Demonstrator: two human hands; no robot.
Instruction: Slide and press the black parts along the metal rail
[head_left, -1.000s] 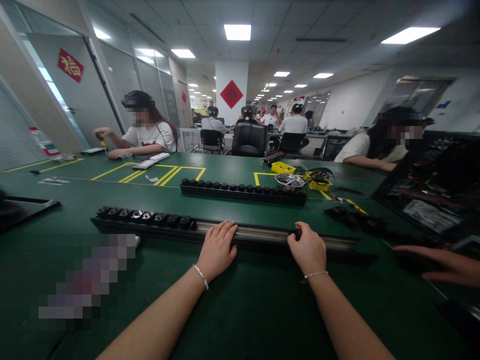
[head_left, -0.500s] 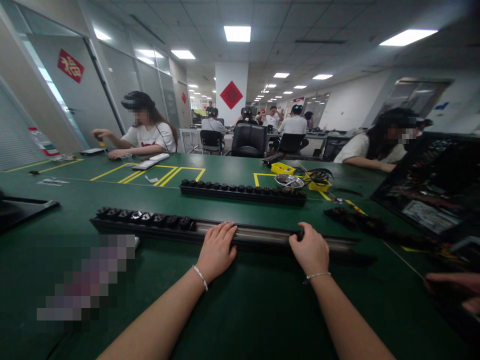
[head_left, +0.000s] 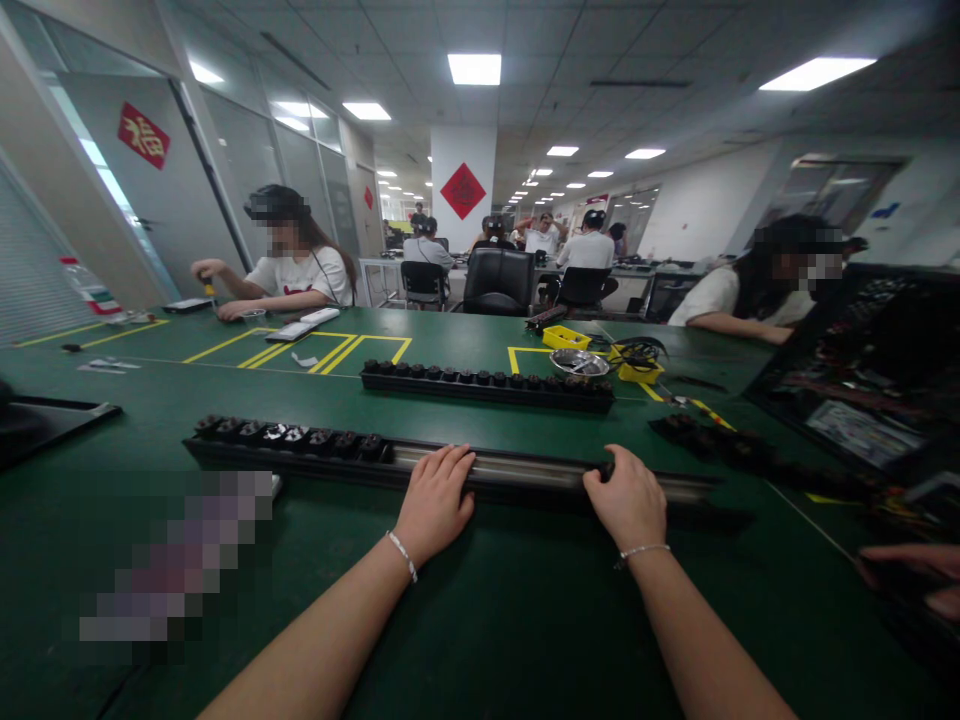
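Observation:
A long black power strip housing [head_left: 517,478] lies crosswise in front of me. A row of black socket blocks [head_left: 292,438] fills its left part, while the bare metal channel shows further right. My left hand [head_left: 437,503] is closed over the middle of the housing, fingers across the top and thumb along the near side. At the right part, my right hand [head_left: 628,503] pinches a small black socket block [head_left: 606,470] between thumb and fingers at the channel. The hand hides most of that block.
A second strip [head_left: 487,385] with a row of blocks lies behind. Beyond it are a metal bowl [head_left: 579,363] and a yellow bin [head_left: 564,338]. A blurred phone-like object [head_left: 180,560] lies left. Co-workers sit at left and right; another person's hand [head_left: 915,575] is at the right edge.
My right hand has shifted slightly to the right along the housing with the block. My left hand stays in place. The left co-worker's hand with a yellow-handled tool has moved a little.

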